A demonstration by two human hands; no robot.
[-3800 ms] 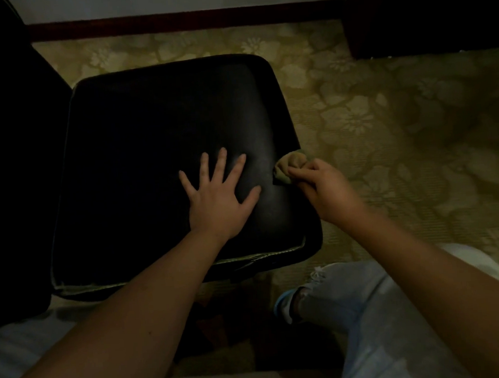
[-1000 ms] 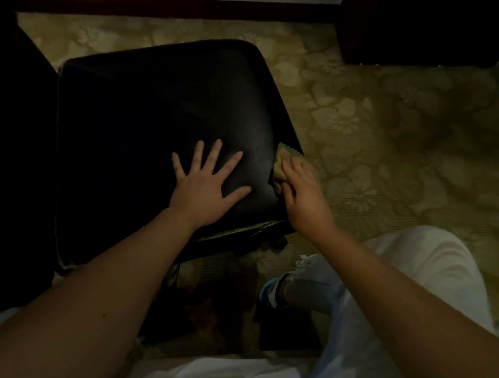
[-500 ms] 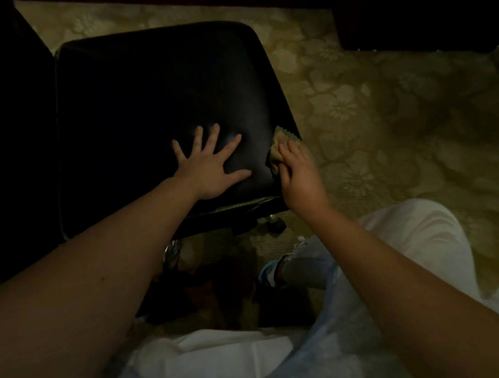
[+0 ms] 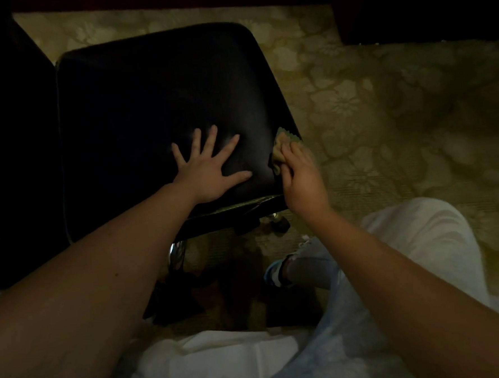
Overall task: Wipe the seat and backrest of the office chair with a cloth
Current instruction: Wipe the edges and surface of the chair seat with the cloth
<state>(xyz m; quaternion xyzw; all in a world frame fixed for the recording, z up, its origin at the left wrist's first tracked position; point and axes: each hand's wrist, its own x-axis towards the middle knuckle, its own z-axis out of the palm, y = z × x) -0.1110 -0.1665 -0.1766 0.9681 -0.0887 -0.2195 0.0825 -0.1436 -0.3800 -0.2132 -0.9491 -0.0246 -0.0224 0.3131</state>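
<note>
The black leather chair seat [image 4: 150, 113] fills the upper left of the head view. Its backrest [image 4: 12, 145] is a dark mass at the far left, with little detail visible. My left hand [image 4: 209, 168] lies flat on the seat near its front right corner, fingers spread, holding nothing. My right hand [image 4: 300, 177] presses a small yellowish-green cloth [image 4: 282, 146] against the seat's right edge. Most of the cloth is hidden under my fingers.
Patterned beige carpet [image 4: 383, 107] covers the floor to the right. Dark furniture [image 4: 421, 6] stands at the top right. The chair's base and a caster [image 4: 279, 220] show under the seat's front edge. My knee in light trousers [image 4: 415, 237] and a shoe [image 4: 276, 272] are close by.
My right hand has stayed on the seat's right edge with the cloth, shifting slightly along it. The left hand stays flat on the seat. The camera view moved a little.
</note>
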